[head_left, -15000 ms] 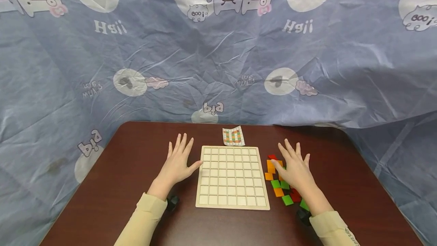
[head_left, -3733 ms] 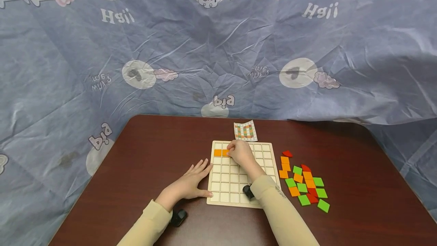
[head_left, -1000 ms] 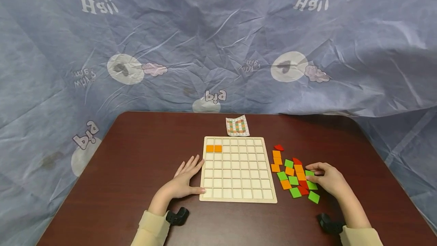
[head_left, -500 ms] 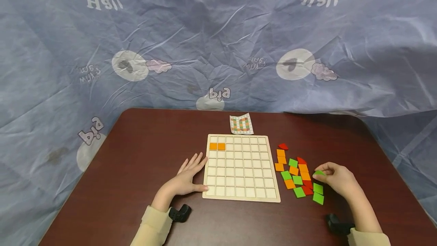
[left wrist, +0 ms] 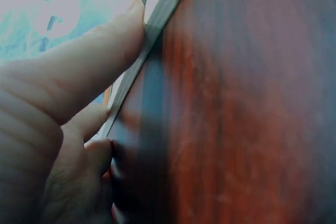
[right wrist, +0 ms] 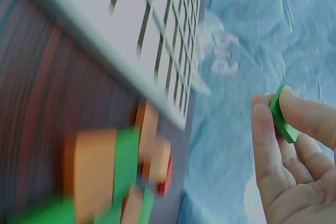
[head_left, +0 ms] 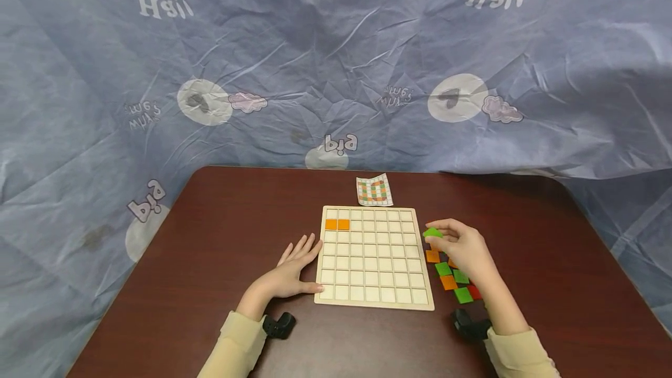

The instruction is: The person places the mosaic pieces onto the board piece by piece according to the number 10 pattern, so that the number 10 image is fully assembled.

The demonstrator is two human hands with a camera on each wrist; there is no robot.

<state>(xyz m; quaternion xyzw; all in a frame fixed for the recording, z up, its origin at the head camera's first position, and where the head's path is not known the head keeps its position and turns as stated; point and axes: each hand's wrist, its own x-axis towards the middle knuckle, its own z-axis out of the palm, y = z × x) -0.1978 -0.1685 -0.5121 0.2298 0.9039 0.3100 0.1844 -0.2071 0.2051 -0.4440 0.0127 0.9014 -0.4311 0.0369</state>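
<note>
My right hand (head_left: 467, 249) pinches a green square tile (head_left: 433, 232) between thumb and fingers, just right of the board's upper right edge. In the right wrist view the same green tile (right wrist: 282, 116) is held up off the table. My left hand (head_left: 287, 273) touches the left side of the pale wooden grid board (head_left: 375, 303) with extended fingers; its thumb (left wrist: 100, 59) lies on the rim in the left wrist view. Two orange tiles (head_left: 337, 224) sit side by side in the board's second row, at the left end.
Loose green, orange and red tiles (head_left: 448, 282) lie right of the board, partly hidden under my right hand and forearm. Behind the board lies a small paper card (head_left: 374, 190) with a coloured grid pattern. A patterned blue cloth (head_left: 294, 63) hangs beyond the dark table (head_left: 252, 197).
Two orange tiles have come onto the board since the earliest frame. My right hand has picked a green tile from the pile and moved it left, toward the board. The left hand stays put.
</note>
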